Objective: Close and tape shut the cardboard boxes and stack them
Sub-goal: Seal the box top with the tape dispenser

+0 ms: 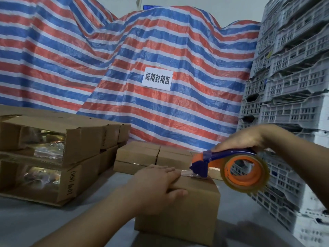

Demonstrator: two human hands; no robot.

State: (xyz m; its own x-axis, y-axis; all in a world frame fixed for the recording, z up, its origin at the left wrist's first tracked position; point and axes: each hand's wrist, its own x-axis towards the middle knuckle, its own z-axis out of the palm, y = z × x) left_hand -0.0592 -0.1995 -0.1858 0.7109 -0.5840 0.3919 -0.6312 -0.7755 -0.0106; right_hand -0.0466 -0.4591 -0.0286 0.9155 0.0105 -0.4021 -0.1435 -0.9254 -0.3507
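Note:
A small closed cardboard box (187, 214) stands on the grey table in front of me. My left hand (156, 182) presses flat on its top, fingers straight and thumb down over the near edge. My right hand (242, 139) grips the blue handle of a tape dispenser (231, 166) with an orange core and clear tape. The dispenser's blue head touches the far right part of the box top, where a strip of clear tape lies. Behind it sit several closed small boxes (153, 157) in a low stack.
At the left, open-sided cartons (53, 157) with plastic-wrapped goods are stacked two high. Grey plastic crates (293, 86) tower at the right, close to my right arm. A striped red, white and blue tarp (124, 59) with a white paper sign (156, 78) hangs behind.

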